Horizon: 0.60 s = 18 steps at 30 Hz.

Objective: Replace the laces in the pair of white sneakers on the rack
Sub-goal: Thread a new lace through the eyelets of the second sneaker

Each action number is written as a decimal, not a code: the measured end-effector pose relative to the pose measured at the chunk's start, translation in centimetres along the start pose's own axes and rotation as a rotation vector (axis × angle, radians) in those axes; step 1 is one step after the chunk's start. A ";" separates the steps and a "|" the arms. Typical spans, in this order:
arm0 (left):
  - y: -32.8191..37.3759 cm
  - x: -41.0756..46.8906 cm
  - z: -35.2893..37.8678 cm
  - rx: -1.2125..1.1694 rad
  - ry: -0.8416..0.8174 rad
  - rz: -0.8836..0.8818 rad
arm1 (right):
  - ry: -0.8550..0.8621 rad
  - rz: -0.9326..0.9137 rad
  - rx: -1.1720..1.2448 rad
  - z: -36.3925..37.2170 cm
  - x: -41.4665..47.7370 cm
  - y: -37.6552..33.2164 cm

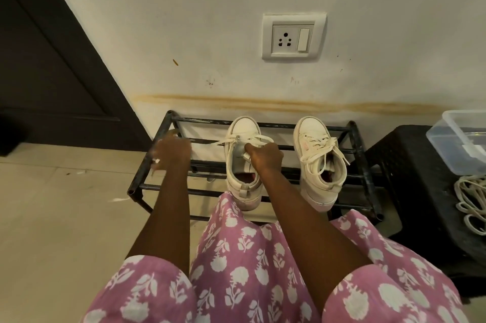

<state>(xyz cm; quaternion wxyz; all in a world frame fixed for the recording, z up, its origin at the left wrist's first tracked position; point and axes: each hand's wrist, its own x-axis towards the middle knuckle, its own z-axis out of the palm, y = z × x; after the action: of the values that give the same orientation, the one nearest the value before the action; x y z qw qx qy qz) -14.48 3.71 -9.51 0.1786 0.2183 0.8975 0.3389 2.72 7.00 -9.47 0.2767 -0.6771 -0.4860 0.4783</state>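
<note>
Two white sneakers stand toes to the wall on a black metal rack [360, 154]. The left sneaker [242, 165] has its lace [226, 140] partly loosened, one end stretched leftward. My right hand [264, 157] grips that sneaker at its tongue and upper eyelets. My left hand [171, 150] is blurred over the rack's left side, near the lace's stretched end; whether it holds the lace I cannot tell. The right sneaker [319, 162] is fully laced, its bow lying loose. A bundle of white laces [472, 201] lies on a black stool at the right.
The black stool [410, 178] stands right of the rack and carries a clear plastic box [462, 136]. A wall with a socket plate [293, 37] rises behind the rack. A dark door [47, 59] is at the left, over a tiled floor [52, 217].
</note>
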 end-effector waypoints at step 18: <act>0.9 -0.8 0.1 0.133 0.024 -0.220 | -0.003 0.023 -0.058 0.1 0.3 -0.1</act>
<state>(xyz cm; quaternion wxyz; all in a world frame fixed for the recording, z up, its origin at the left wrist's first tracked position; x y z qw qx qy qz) -13.51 3.89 -8.83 0.1892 0.1259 0.9386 0.2595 2.58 7.36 -9.54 0.2508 -0.6897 -0.4921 0.4682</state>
